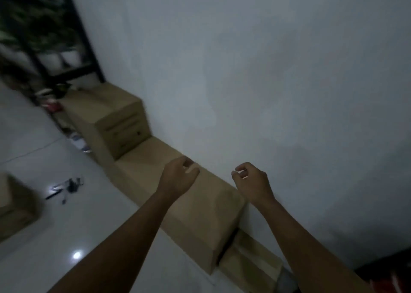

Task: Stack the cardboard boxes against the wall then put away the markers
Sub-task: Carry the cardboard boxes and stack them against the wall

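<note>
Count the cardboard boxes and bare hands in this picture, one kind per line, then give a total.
Boxes: 4
Hands: 2, left hand, right hand
Total: 6

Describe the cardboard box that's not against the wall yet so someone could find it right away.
Start at the long white wall with brown cardboard boxes lined along its base. Look away from it across the glossy white tiled floor, past the small scatter of dark markers. The stray brown cardboard box stands alone at the left edge.
</note>
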